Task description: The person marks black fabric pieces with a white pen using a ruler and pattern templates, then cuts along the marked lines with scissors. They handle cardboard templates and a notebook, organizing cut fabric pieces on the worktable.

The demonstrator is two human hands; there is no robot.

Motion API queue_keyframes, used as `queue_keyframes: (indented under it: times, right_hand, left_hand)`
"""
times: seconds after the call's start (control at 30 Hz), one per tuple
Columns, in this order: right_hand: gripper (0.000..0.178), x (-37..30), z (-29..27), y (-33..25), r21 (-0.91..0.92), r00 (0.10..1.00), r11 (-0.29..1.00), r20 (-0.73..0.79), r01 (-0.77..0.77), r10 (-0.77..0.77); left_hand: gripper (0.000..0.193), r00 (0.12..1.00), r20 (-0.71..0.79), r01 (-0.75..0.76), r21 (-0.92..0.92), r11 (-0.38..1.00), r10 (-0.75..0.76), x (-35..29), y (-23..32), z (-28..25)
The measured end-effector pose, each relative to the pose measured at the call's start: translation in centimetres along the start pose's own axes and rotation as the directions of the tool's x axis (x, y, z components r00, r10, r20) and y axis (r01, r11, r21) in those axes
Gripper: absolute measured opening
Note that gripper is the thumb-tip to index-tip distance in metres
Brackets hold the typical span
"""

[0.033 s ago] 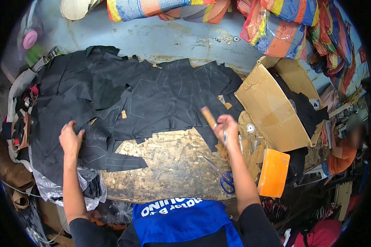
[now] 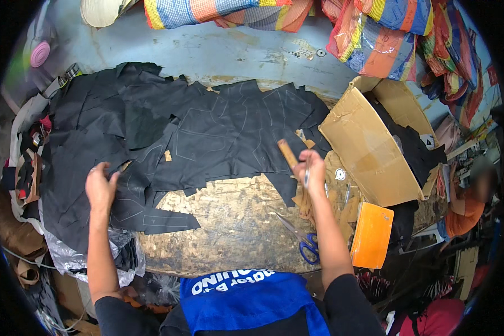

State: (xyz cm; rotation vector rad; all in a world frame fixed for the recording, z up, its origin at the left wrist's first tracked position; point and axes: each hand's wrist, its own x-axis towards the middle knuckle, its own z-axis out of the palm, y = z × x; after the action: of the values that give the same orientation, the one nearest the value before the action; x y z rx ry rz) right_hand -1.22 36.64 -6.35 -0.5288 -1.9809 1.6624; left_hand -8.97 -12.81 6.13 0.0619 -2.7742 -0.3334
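Note:
A large sheet of black leather-like material [image 2: 201, 140] spreads over the worn wooden table, with outlines of shapes drawn on it in pale lines. My right hand [image 2: 312, 171] is closed around a narrow brown strip [image 2: 287, 154] and a silver pen [image 2: 307, 175], held above the sheet's front right part. Whether the strip is wood or card I cannot make out. Over the sheet's left part is my left hand [image 2: 101, 187], thumb and fingers apart, with nothing visible in it. Scissors with blue handles [image 2: 308, 248] lie on bare wood in front of my right forearm.
An open cardboard box [image 2: 369, 145] with black pieces in it stands at the right. An orange notebook [image 2: 372, 235], pens [image 2: 347, 193] and brown pattern pieces [image 2: 350, 213] lie nearby. Colourful woven bags [image 2: 381, 45] are at the back. A person in orange [image 2: 466, 210] is far right.
My left hand has shifted slightly to the right. My right hand has turned a little, and the brown strip's far end has moved slightly right and up.

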Motion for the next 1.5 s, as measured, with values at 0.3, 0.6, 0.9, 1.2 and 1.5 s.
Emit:
queue_keyframes:
  times: [0.3, 0.6, 0.9, 1.2, 1.5]
  right_hand:
    - [0.036, -1.4, 3.4, -4.6, 0.231, 0.814, 0.959, 0.580, -0.162, -0.002]
    - [0.026, -10.1, 6.5, -6.7, -0.199, 0.712, 0.830, 0.639, 0.521, -0.293]
    - [0.032, -8.5, 10.2, -12.7, 0.216, 0.708, 0.975, 0.697, -0.053, -0.116]
    - [0.022, -9.7, 10.8, -21.3, 0.363, 0.616, 0.927, 0.753, -0.099, -0.229]
    - [0.024, 3.4, -7.8, -25.0, 0.357, 0.904, 0.831, -0.198, 0.426, -0.378]
  left_hand:
    - [0.082, 0.961, 0.277, -0.014, 0.131, 0.991, -0.023, -0.4, 6.4, 6.5]
    - [0.041, 0.895, 0.443, 0.041, 0.031, 0.999, -0.050, 3.8, -1.4, 3.1]
    - [0.041, 0.869, 0.364, 0.384, -0.923, 0.006, 0.336, -0.3, 6.1, -5.4]
    - [0.047, 0.735, 0.424, 0.518, -0.855, -0.033, 0.530, -2.1, 12.7, -5.3]
    - [0.059, 0.858, 0.378, 0.056, -0.742, 0.668, 0.348, -0.1, 7.1, 4.3]
